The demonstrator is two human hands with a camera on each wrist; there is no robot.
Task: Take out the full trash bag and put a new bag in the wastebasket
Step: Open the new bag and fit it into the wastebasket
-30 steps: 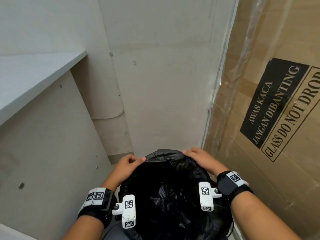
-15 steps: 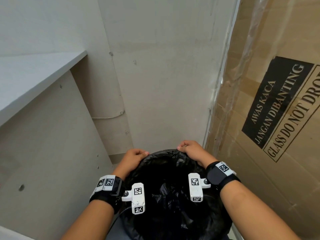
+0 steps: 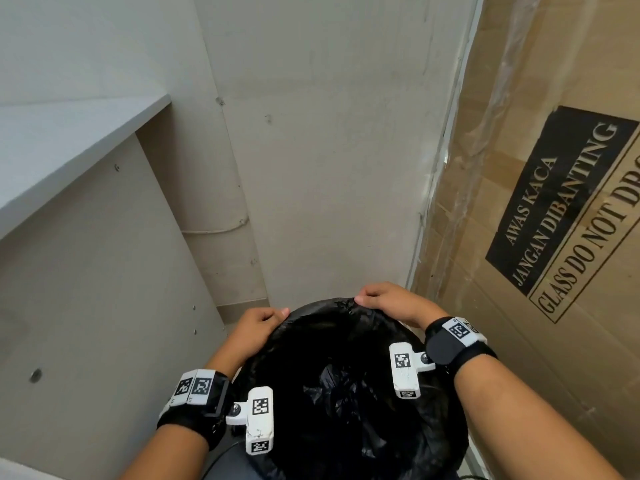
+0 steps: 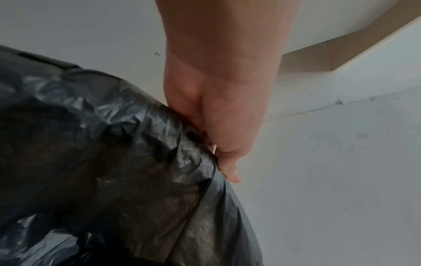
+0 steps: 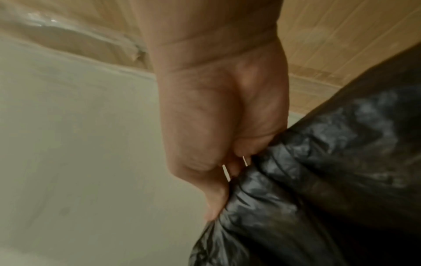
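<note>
A black bag (image 3: 346,393) sits open in the bin, low between the two arms. The left hand (image 3: 254,329) grips the bag's far edge on the left, its fingers (image 4: 230,172) curled into the plastic. The right hand (image 3: 394,303) grips the far edge on the right, fingers (image 5: 216,198) bunching it up. The bin itself is mostly hidden, so I cannot tell its shape. A wall (image 3: 329,150) stands behind, a big box (image 3: 554,168) on the right, and a shelf (image 3: 69,140) on the left.

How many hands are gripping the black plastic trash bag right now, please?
2. The left hand grips the black plastic trash bag's far-left edge, and the right hand grips its far-right edge beside the brown cardboard box. Both wrist views confirm this.
</note>
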